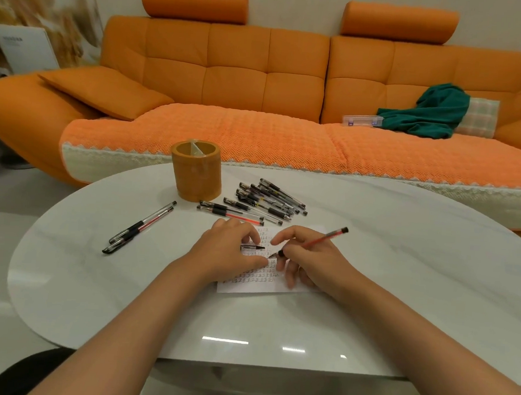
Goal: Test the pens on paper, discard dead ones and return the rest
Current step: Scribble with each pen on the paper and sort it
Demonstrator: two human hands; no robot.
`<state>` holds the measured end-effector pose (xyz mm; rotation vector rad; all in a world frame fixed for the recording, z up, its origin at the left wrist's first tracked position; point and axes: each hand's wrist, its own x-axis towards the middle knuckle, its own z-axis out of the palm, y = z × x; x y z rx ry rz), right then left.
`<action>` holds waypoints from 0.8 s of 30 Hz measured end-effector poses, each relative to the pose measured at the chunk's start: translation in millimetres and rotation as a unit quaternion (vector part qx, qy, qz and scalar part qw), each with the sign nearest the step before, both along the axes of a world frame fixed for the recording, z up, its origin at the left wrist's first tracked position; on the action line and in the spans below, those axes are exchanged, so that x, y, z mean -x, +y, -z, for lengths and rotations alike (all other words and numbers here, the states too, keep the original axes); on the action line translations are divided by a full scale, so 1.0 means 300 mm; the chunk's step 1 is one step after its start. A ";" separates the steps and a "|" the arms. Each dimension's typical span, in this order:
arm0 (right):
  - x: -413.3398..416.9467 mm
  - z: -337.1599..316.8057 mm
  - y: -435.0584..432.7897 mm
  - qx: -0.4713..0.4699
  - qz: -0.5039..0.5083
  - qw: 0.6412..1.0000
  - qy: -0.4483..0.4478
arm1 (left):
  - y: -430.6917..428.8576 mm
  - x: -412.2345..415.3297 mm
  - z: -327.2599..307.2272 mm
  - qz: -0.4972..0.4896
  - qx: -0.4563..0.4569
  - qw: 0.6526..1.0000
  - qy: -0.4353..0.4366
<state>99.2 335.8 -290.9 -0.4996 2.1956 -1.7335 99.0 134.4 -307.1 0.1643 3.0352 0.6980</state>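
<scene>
A white sheet of paper (257, 285) covered in small written marks lies on the white table (401, 267). My right hand (307, 258) grips a red pen (320, 240), its tip down on the paper. My left hand (231, 253) rests on the sheet and pinches a pen cap (252, 247). Several capped pens (268, 199) lie in a heap just beyond the paper. Two more pens (140, 226) lie apart at the left. An orange pen holder (197, 170) stands upright behind the heap.
An orange sofa (259, 90) runs behind the table. On its seat at the right lie a green cloth (432, 113) and a clear plastic box (361, 120). The table's front edge is close to me.
</scene>
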 end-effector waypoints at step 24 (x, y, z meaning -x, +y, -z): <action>-0.004 0.039 0.030 -0.120 -0.036 0.987 0.097 | 0.006 0.000 -0.023 0.013 0.040 0.999 -0.032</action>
